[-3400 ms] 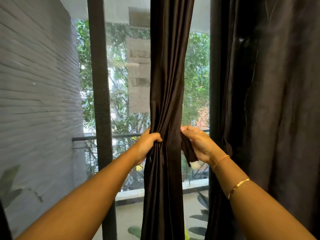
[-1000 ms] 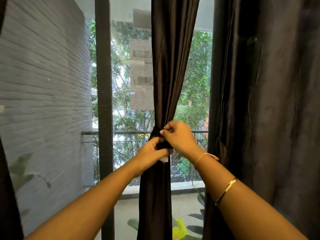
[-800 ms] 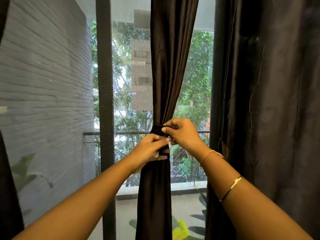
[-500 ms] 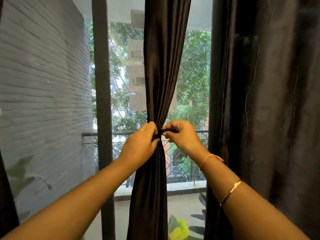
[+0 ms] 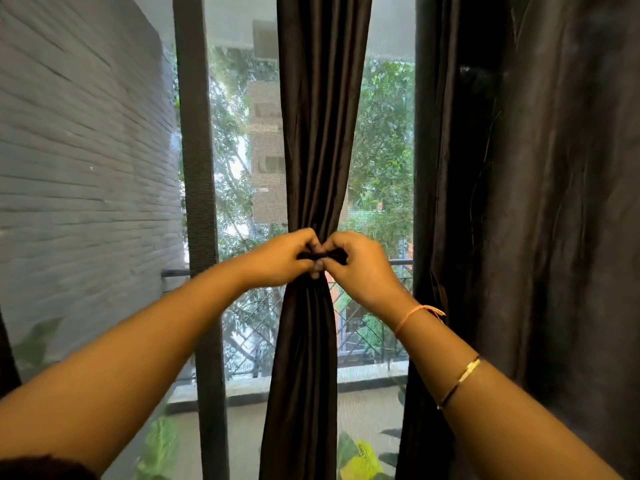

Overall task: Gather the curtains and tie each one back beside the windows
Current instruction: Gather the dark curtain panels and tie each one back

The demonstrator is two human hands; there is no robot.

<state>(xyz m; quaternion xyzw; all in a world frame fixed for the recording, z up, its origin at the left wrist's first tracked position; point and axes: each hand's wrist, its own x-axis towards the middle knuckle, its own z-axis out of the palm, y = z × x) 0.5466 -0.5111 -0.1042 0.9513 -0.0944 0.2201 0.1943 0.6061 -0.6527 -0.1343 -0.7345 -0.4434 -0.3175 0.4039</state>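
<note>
A dark brown curtain (image 5: 318,133) hangs gathered into a narrow bundle in front of the window, pinched in at waist height. A dark tie-back band (image 5: 332,255) wraps it there. My left hand (image 5: 277,259) pinches the band from the left. From the right, my right hand (image 5: 356,268) pinches its other end. The two hands meet in front of the bundle, fingers curled, and hide most of the band. A second dark curtain (image 5: 536,202) hangs loose and wide at the right.
A dark vertical window frame post (image 5: 197,168) stands left of the bundle. A grey brick wall (image 5: 79,168) fills the left side. Beyond the mesh screen are a balcony railing (image 5: 401,262), trees and green plants (image 5: 360,459) on the floor below.
My hands wrapped the band round the bundle and came together in front of it. Since half a second ago they have closed in tighter on the band's ends.
</note>
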